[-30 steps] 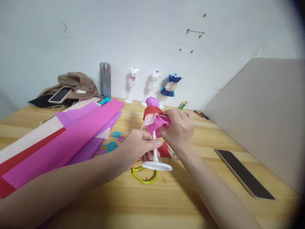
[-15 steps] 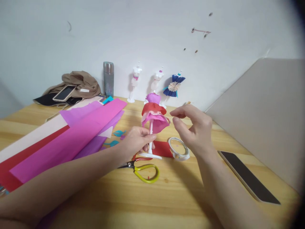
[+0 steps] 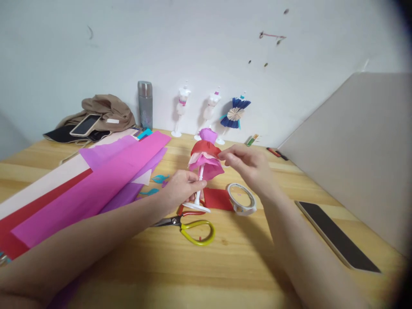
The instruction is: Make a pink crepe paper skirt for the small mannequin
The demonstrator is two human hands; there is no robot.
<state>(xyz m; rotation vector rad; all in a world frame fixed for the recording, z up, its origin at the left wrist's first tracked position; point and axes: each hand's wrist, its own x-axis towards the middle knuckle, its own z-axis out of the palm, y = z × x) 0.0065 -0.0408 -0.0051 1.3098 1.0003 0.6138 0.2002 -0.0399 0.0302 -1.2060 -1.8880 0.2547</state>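
The left hand (image 3: 180, 189) grasps the tilted mannequin (image 3: 201, 173) by its stem beside the scissors (image 3: 175, 220), the half-curled right hand (image 3: 249, 165) has fingertips at the red skirt (image 3: 205, 148), whether pinching I cannot tell, and the label (image 3: 112, 121) on the cloth (image 3: 107, 106) is too small to read.

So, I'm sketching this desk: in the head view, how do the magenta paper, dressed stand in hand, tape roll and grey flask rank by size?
1. Magenta paper
2. Dressed stand in hand
3. Tape roll and grey flask: too alike to rank; the roll is nearer.
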